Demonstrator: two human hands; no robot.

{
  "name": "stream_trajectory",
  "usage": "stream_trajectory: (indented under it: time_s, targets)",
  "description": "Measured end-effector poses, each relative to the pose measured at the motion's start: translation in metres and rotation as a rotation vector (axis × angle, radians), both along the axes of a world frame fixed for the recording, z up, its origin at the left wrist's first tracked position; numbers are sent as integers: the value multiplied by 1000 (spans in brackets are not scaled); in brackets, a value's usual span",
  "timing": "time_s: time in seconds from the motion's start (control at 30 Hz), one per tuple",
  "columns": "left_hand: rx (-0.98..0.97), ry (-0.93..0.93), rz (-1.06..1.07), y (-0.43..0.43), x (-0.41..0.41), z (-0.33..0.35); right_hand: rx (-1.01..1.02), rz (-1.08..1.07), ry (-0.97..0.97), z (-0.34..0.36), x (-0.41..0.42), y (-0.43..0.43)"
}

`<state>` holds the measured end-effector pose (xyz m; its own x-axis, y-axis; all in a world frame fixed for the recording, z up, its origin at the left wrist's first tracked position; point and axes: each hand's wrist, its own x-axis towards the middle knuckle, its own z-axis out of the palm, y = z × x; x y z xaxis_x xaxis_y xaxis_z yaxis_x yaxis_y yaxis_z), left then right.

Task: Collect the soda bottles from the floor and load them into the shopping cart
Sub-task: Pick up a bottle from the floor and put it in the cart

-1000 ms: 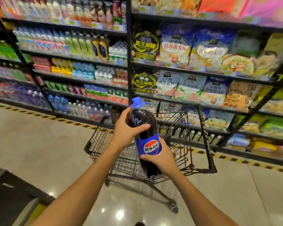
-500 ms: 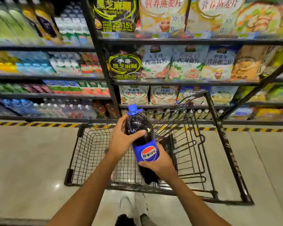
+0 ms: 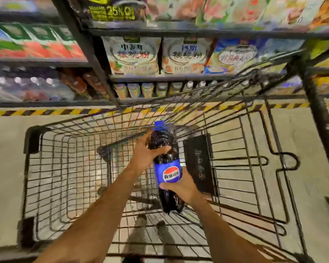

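A large dark soda bottle [image 3: 165, 145] with a blue cap and blue label hangs inside the black wire shopping cart [image 3: 32, 137], its base low near the cart's floor. My left hand [image 3: 144, 154] grips the bottle's upper shoulder from the left. My right hand [image 3: 180, 186] wraps the lower body just under the label. The bottle stands nearly upright, tilted slightly. I cannot tell whether its base touches the cart's wire bottom.
The cart's folded child-seat flap [image 3: 198, 164] sits to the right of the bottle. Store shelves with packaged bags [image 3: 133, 54] and small bottles [image 3: 160, 90] stand right behind the cart. A yellow-black floor stripe [image 3: 46, 112] runs along them.
The view has closed in over the cart. Both hands have lowered the bottle from rim height down into the basket.
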<state>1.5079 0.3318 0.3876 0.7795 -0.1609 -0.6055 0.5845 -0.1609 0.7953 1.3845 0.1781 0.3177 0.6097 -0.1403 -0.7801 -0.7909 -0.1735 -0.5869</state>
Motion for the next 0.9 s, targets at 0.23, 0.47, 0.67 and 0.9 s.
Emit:
stream_trajectory:
  time_s: [0.23,0.47,0.67,0.9]
  targets:
    - [-38,80,1,5,23,-104,5,-58,70,-74,15,9]
    - [-110,186,-101,-2,29,-164,-113,-188,111,-110,2,13]
    - [-157,210,-49,-8,34,-174,-216,-181,119,-112,6,13]
    - [-107,168,-90,-7,36,-186,-303,-165,106,-113,6,19]
